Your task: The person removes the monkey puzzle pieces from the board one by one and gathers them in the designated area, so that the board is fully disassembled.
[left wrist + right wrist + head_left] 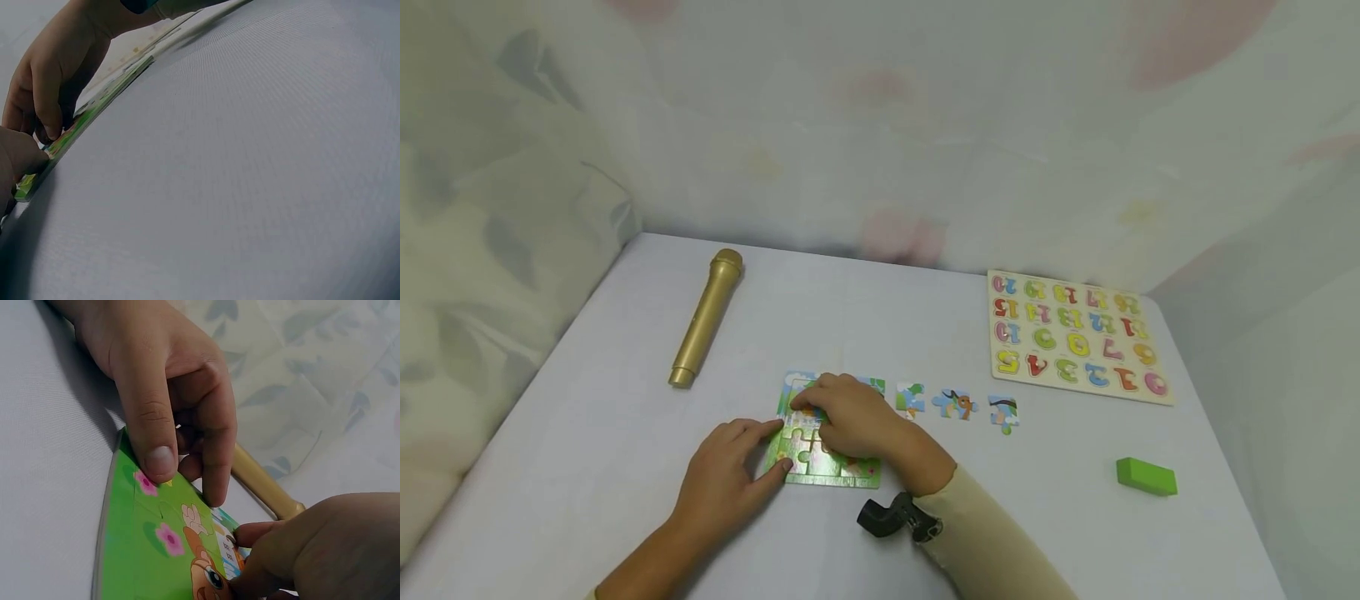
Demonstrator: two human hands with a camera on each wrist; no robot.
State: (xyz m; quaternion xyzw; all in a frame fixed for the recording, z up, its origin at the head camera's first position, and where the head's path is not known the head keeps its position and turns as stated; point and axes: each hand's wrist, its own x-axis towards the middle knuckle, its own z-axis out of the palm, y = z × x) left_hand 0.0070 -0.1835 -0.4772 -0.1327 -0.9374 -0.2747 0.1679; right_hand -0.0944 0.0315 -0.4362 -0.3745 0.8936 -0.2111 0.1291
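Note:
A jigsaw puzzle board point(835, 481) with a green and blue picture lies flat on the white table. At its left side my left hand point(718, 479) rests thumb and index finger on the board's edge, spread apart. In the right wrist view that thumb point(160, 459) presses the green face beside a pink flower. My right hand point(857, 417) reaches over the board, its index finger touching the upper left part of the picture. Its thumb is lower down, and the palm hides much of the puzzle. Three loose puzzle pieces point(956, 404) lie in a row to the right.
A gold toy microphone point(707, 318) lies at the back left. A wooden number board point(1075, 337) with coloured numerals is at the back right. Nearer, on the right, sits a green block point(1146, 477). A black device point(898, 518) is on my right wrist.

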